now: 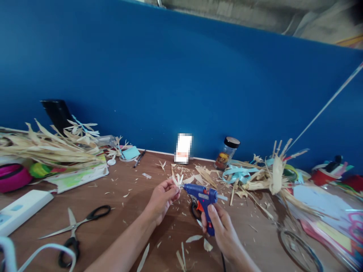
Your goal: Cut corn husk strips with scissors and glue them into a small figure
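Observation:
My right hand (221,223) is wrapped round the handle of a blue hot glue gun (198,190), a glue stick poking out of its rear. The gun's nozzle points left and meets a small pale flower of dried husk petals (178,180). That husk flower is pinched between the thumb and fingers of my left hand (166,194). Part of a black scissor handle (195,210) shows behind the gun. Cut petals (194,238) and scraps lie on the brown table below my hands.
Open scissors (73,226) and a white power strip (24,211) lie at the left, below a heap of dried husks (51,149). A glass jar (226,154) and blue ribbon (239,174) stand right of a blurred upright screen (183,148). A blue partition (159,75) rises behind.

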### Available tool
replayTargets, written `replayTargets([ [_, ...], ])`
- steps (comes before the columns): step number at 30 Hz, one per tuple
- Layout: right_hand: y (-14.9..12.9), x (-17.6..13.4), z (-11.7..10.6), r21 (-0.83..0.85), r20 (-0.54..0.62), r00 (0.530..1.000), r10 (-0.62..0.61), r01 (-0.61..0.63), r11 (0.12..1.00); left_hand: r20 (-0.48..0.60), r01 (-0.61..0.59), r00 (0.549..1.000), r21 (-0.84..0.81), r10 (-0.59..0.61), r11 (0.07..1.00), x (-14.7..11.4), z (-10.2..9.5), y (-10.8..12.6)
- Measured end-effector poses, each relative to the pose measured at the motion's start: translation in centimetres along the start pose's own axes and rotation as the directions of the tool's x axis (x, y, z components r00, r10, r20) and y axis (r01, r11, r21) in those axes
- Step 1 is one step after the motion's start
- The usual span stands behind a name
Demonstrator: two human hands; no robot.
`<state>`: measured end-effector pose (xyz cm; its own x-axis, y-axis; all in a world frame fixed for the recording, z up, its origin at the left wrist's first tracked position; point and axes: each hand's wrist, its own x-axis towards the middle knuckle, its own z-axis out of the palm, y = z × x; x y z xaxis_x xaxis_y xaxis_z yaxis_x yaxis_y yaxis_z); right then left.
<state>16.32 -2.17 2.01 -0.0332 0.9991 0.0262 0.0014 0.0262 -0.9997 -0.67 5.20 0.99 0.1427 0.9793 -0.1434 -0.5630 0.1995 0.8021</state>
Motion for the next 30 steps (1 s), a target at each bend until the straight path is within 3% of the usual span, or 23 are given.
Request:
replayTargets([
  [6,0.0,0.1,0.0,-0.035,0.02,1.0,-0.023,0.024,0.999,-0.057,0.016,0.998,-0.022,-0.018,1.0,-0.1,0.1,0.2],
  [15,-0.4,0.1,0.1,-0.021,0.002,1.0,-0.021,0.021,1.0,-0.045,0.015,0.999,-0.024,-0.016,1.0,0.0,0.1,0.1],
  [24,-1.3,-0.3,0.4,-0.081,-0.128,0.992,-0.008,-0.003,0.997,-0.04,0.02,0.999,-0.018,-0.02,1.0,0.0,-0.1,0.0],
  [30,-0.2,0.1,-0.2,-0.09,-0.035,0.999,-0.033,0.03,0.996,-0.049,0.016,0.999,0.018,-0.016,1.0,0.0,0.0,-0.1],
])
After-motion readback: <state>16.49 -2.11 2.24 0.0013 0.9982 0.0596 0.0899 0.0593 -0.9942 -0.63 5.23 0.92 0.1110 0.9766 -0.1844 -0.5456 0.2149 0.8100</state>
